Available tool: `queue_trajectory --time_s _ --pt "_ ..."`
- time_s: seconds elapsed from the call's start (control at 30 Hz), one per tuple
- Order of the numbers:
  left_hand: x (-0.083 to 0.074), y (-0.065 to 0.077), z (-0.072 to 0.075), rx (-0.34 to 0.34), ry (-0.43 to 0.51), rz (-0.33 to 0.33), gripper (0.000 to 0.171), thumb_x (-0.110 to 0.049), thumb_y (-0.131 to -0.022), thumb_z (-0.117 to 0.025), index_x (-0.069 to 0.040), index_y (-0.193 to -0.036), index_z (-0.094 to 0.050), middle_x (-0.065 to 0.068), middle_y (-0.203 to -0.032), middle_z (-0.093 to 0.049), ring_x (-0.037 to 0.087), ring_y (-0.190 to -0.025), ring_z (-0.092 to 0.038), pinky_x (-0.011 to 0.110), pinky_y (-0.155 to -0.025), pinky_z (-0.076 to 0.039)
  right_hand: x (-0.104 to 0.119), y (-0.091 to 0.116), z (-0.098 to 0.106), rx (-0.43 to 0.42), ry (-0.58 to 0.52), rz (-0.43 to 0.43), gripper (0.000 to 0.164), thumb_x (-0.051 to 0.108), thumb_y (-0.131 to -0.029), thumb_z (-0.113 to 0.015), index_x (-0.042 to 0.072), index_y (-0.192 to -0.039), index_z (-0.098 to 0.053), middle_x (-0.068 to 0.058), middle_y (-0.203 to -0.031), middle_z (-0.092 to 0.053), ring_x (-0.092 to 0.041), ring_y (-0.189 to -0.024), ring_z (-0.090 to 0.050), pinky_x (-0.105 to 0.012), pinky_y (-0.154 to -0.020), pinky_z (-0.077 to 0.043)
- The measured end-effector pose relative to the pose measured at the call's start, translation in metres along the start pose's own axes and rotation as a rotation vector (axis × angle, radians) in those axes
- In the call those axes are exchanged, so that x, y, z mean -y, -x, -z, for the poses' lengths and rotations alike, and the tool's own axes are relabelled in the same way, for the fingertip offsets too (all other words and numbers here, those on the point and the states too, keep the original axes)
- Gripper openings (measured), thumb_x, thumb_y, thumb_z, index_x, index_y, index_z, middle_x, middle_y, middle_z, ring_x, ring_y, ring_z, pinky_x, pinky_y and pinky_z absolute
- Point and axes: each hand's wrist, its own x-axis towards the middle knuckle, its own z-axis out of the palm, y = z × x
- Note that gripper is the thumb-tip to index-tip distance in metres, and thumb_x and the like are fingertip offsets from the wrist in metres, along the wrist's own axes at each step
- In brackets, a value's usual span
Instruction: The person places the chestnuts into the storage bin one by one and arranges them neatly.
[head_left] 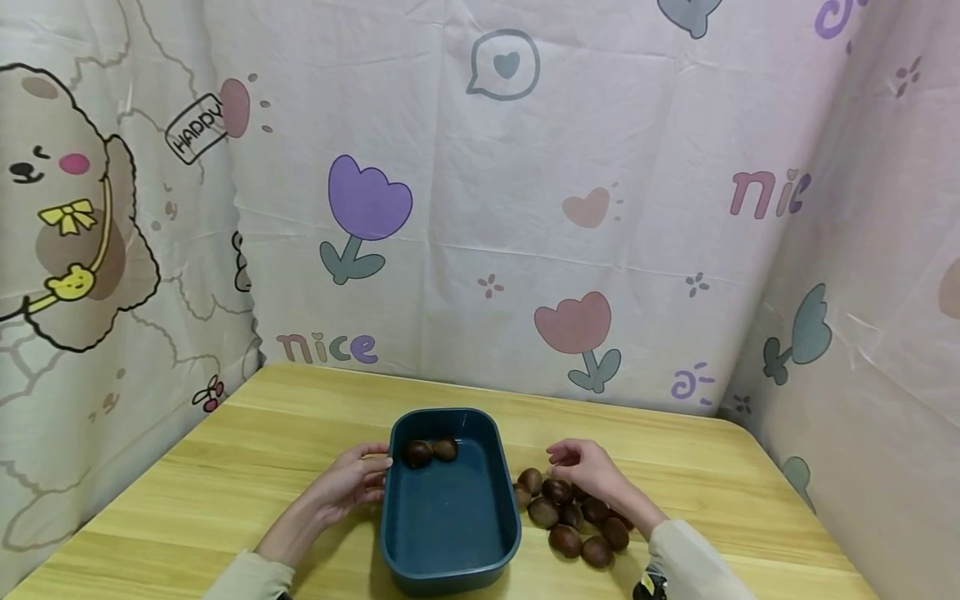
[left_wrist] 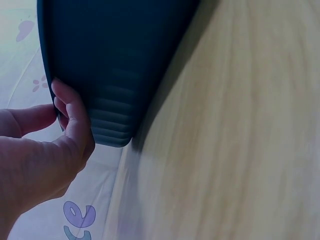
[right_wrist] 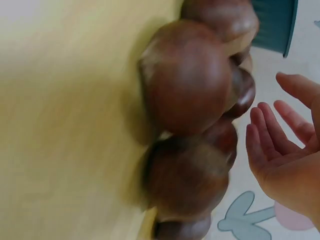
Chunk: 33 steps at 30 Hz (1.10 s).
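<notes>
A dark blue-green rectangular bin [head_left: 450, 517] stands on the table, with two brown chestnuts [head_left: 417, 454] at its far left end. At the bin's left side, my left hand [head_left: 348, 483] holds the wall. In the left wrist view its thumb meets the rim while bent fingers [left_wrist: 75, 117] lie against the outer wall. Right of the bin lies a pile of several glossy chestnuts [head_left: 566, 540]. My right hand [head_left: 588, 468] hovers over the far side of the pile. The right wrist view shows its fingers [right_wrist: 270, 135] loosely bent and parted from the thumb, holding nothing.
The light wood-grain table [head_left: 300, 408] carries the bin and the pile. Patterned cloth [head_left: 480, 250] hangs behind the table and along both sides. The pile lies close to the bin's right wall.
</notes>
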Motion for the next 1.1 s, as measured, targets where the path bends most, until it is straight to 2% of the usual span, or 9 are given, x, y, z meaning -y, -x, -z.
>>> queue_trajectory --time_s 0.33,0.53,0.8,1.1 --pt "0.000 0.001 -0.002 -0.016 0.005 -0.002 0.043 -0.005 -0.100 -0.048 0.012 -0.132 -0.025 0.007 -0.093 -0.061 0.015 -0.080 -0.060 0.027 -0.069 -0.053 -0.012 0.005 0.006 0.127 0.039 -0.009 0.032 0.008 -0.080 -0.076 -0.005 -0.107 -0.066 -0.010 -0.098 -0.067 -0.024 -0.091 -0.061 -0.036 -0.077 -0.050" --pt "0.000 0.000 -0.003 -0.019 0.003 -0.001 0.042 -0.005 -0.100 -0.046 0.012 -0.132 -0.025 0.007 -0.092 -0.060 0.014 -0.079 -0.059 0.027 -0.068 -0.052 -0.019 0.006 0.007 0.170 0.069 -0.013 0.031 0.009 -0.077 -0.078 -0.001 -0.104 -0.068 -0.005 -0.096 -0.068 -0.020 -0.090 -0.061 -0.035 -0.081 -0.048" --pt "0.000 0.001 -0.002 -0.011 0.005 -0.006 0.041 -0.005 -0.100 -0.046 0.012 -0.131 -0.026 0.007 -0.093 -0.061 0.014 -0.080 -0.060 0.027 -0.069 -0.052 -0.024 0.006 0.006 0.171 0.063 -0.008 0.030 0.011 -0.078 -0.078 0.000 -0.105 -0.068 -0.005 -0.097 -0.068 -0.020 -0.090 -0.061 -0.034 -0.081 -0.048" --pt "-0.001 0.002 -0.002 -0.007 0.002 -0.010 0.043 -0.006 -0.100 -0.048 0.012 -0.131 -0.025 0.007 -0.093 -0.060 0.014 -0.081 -0.059 0.027 -0.069 -0.052 -0.024 0.005 0.004 0.131 0.075 -0.032 0.030 0.015 -0.080 -0.077 0.000 -0.105 -0.069 -0.003 -0.095 -0.068 -0.015 -0.087 -0.061 -0.032 -0.079 -0.049"
